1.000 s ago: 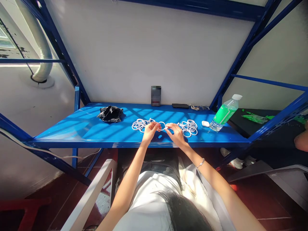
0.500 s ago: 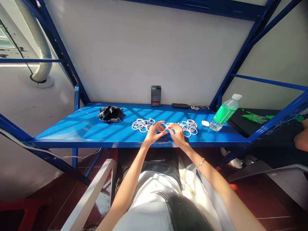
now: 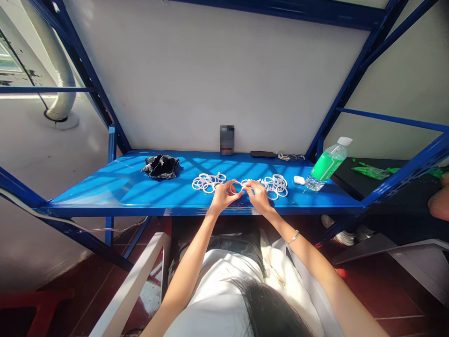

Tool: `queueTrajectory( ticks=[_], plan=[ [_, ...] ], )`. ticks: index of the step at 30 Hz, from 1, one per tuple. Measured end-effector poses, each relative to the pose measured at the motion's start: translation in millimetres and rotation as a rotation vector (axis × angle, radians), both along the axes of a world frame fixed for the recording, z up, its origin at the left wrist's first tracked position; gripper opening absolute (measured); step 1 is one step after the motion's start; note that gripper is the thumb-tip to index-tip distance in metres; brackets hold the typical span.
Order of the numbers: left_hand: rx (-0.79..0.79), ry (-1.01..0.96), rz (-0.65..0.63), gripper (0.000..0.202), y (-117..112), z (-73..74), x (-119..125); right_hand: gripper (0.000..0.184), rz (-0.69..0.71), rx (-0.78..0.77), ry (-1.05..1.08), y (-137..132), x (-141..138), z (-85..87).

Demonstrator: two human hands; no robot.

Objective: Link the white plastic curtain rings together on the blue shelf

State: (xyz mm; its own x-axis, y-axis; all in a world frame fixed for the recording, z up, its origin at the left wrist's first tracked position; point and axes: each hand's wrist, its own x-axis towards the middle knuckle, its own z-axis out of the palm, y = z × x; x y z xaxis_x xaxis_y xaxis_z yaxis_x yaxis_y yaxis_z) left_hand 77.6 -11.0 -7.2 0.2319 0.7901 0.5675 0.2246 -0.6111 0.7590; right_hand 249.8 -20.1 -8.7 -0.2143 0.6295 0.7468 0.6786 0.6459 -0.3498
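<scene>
A white ring (image 3: 241, 185), like a plastic curtain ring, is held upright just above the front of the blue table. My left hand (image 3: 220, 198) grips its left side between curved fingers and thumb. At the ring's right edge, the fingertips of my right hand (image 3: 258, 195) are pinched together on its small end piece; exact contact is too small to make out. Left of my hands lies a pile of similar white rings (image 3: 204, 182). Another pile of white rings (image 3: 278, 183) lies by my right hand, partly hidden behind it.
A crumpled black plastic bag (image 3: 161, 166) sits on the blue table (image 3: 115, 187) at left. Along the back are a dark box (image 3: 227, 140), a black phone (image 3: 263, 154) and a cable (image 3: 283, 156). A white case (image 3: 299, 180) and a water bottle (image 3: 325, 166) stand right.
My left fingers have shifted slightly around the ring, and its tilt has changed a little. Both hands stay in nearly the same place; the piles have not moved.
</scene>
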Motion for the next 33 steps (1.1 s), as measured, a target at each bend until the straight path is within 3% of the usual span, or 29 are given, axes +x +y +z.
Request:
queueTrajectory(
  ticks=[13,19,23,28,33],
  plan=[
    [-0.008,0.043,0.040,0.044,-0.4,-0.7,-0.2,0.030,-0.012,0.000,-0.023,1.2,0.5,-0.4],
    [0.076,0.081,0.085,0.035,2.9,-3.7,0.3,0.026,-0.047,0.006,0.013,-4.4,-3.8,6.0],
    [0.193,0.110,0.320,0.031,5.6,-1.6,-9.8,0.026,-0.129,0.002,0.039,-2.9,-3.3,7.1],
    [0.124,0.237,0.645,0.032,8.2,-0.1,-28.8,0.023,-0.251,-0.077,-0.116,7.1,-0.1,-5.1],
    [0.034,0.316,0.748,0.036,10.3,-4.9,-31.6,0.018,-0.263,-0.102,-0.165,11.9,2.0,-14.7]
  ],
)
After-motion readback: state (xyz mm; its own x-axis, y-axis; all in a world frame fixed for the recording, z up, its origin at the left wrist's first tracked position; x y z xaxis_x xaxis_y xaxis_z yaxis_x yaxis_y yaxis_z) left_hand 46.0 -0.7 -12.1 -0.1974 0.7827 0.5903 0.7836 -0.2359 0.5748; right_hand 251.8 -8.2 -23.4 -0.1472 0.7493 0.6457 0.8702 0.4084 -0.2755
